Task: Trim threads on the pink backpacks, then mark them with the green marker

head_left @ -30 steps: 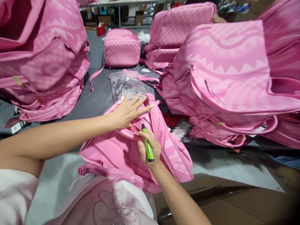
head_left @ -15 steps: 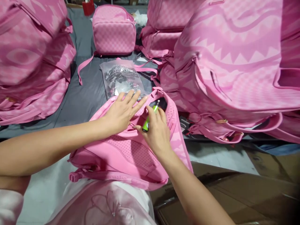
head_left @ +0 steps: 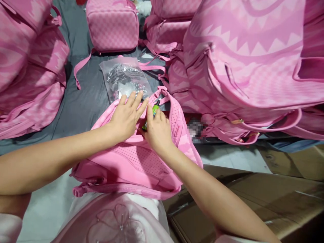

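Observation:
A pink backpack (head_left: 152, 168) lies across my lap and the table edge, its perforated back panel and straps facing up. My left hand (head_left: 126, 116) rests flat on its upper part, fingers spread and holding nothing. Close beside it, my right hand (head_left: 158, 130) is closed around a small green stick-shaped tool (head_left: 155, 108) with a dark, narrow tip pointing away from me. The tool's exact kind cannot be made out, and my fingers hide much of it. My right fingertips are at the bag near the base of the straps; whether they touch the fabric is hidden.
A clear plastic bag (head_left: 124, 79) with dark print lies just beyond the backpack on the grey-covered table (head_left: 83, 111). Pink bags stand left (head_left: 32, 77), a small checkered one behind (head_left: 113, 30), and a large stack right (head_left: 240, 64). Cardboard boxes (head_left: 243, 202) are at lower right.
My right hand, with the green tool, has moved left and slightly up, closer to my left hand. The left hand stays flat on the backpack. The whole view has shifted slightly.

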Demonstrator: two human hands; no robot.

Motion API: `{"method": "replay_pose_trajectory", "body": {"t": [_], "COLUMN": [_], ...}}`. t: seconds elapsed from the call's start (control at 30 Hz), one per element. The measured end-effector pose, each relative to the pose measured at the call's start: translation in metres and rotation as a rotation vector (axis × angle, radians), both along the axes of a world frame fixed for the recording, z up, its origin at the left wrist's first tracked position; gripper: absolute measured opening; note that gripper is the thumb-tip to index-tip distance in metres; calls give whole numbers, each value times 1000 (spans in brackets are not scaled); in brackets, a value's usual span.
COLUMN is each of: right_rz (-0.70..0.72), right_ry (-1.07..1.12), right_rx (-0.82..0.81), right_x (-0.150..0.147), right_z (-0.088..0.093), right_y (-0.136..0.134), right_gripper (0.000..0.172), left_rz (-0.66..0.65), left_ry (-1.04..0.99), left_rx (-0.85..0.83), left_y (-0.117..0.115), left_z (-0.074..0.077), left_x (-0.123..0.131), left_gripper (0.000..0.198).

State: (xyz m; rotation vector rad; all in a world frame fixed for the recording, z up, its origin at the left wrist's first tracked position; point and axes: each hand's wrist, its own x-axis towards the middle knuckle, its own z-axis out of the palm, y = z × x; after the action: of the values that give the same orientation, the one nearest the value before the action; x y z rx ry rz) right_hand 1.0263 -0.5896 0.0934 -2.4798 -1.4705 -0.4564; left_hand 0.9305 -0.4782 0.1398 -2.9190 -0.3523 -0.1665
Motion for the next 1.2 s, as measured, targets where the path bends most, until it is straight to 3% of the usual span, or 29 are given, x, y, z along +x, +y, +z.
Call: {"method": "replay_pose_trajectory", "body": {"t": [0.13,0.23,0.3,0.43,0.5,0.7,0.87,1.2], "right_rz": [143,249,257,198,224,259,275,189], "right_ry": [69,205,411,917,1004,732,767,734], "right_rx": [133,305,348,286,252,111,255,309], "right_x": [-1,-7,-10,-12,-11,-9,-22,-33], "right_z": [12,27,36,43,42,34,22,14], "right_y": [-28,-64,-78,-63,-47,-39,-40,-37], "right_gripper": [79,59,43,27,25,24,26,25], "left_rz": [7,-4,-15,-7,-4,-21,-29,-52], "left_ry": [10,10,16,63,77,91,37,104], "left_rx": [1,-32,-31,15,6,1,6,36], "left_y": [0,0,0,0,-1,0,5,6], "left_z": [2,3,4,9,12,17,15,18], "left_x": [-1,0,1,3,3,3,4,4], "left_gripper": [88,85,81,74,74,71,62,58]}}
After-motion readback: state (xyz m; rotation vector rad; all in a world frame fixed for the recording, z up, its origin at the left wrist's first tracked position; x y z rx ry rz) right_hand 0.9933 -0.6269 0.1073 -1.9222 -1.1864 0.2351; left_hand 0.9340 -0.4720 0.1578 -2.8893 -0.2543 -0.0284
